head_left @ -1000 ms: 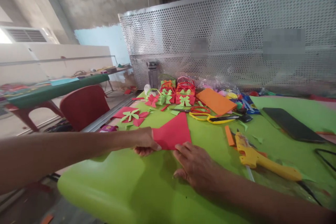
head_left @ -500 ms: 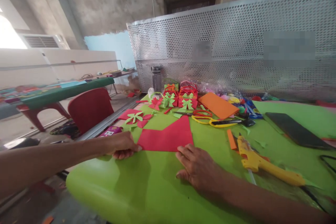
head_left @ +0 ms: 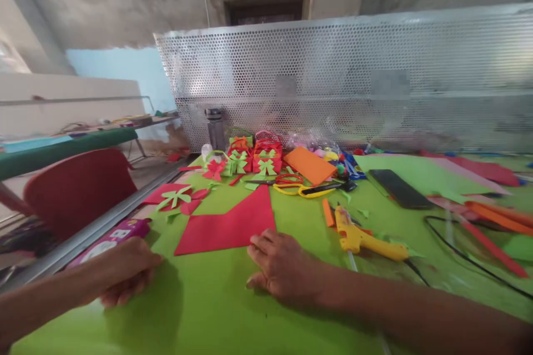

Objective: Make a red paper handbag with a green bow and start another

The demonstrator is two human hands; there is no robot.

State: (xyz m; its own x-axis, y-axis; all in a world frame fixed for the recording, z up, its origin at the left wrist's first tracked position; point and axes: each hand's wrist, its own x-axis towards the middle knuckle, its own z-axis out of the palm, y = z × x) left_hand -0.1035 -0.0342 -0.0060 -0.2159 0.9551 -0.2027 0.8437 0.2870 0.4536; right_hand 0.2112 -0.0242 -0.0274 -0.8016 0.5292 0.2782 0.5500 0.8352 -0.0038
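A flat red sheet (head_left: 233, 227), felt or foam by its look, lies on the green-covered table with a notch cut in its far edge and a point rising at the right. Fingertips of my right hand (head_left: 277, 260) rest on its near right corner, fingers stretched out and thumb apart. Well to the left of the sheet, clear of it, is my left hand (head_left: 129, 272), its fingers curled closed beside a purple box (head_left: 125, 233). No object shows in it, though its palm is turned away. Beyond the sheet lie yellow-handled scissors (head_left: 297, 191).
A yellow hot glue gun (head_left: 366, 241) lies to the right, its cord trailing. Farther back are a black phone (head_left: 397, 188), an orange sheet (head_left: 310, 165), small red and green baskets (head_left: 266, 161) and a bottle (head_left: 215, 130). A red chair (head_left: 79, 194) stands at left.
My left hand has come off the red sheet's left corner and moved left, toward me. My right hand stays at the sheet's near right corner. The view has swung right.
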